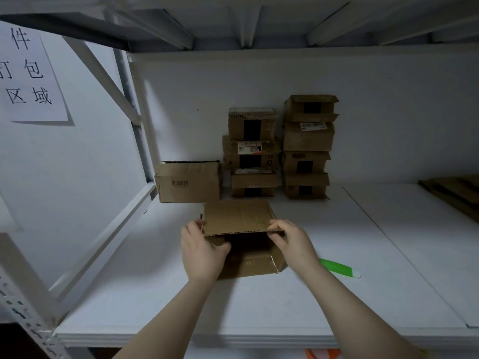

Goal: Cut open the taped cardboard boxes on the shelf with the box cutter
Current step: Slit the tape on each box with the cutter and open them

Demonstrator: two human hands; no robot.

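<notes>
A small cardboard box [248, 260] stands open on the white shelf [363, 294] in front of me. Its far flap [238, 216] is raised. My left hand [202, 252] grips the flap's left corner and the box's left side. The flap's right corner is pinched by my right hand [287, 242]. The green box cutter [337, 266] lies on the shelf just right of my right wrist, and neither hand touches it.
Two stacks of small cardboard boxes [280, 149] stand against the back wall, with a larger box [189, 181] to their left. Flattened cardboard [456, 190] lies at the far right. The rack's post and a paper sign [28, 73] are on the left.
</notes>
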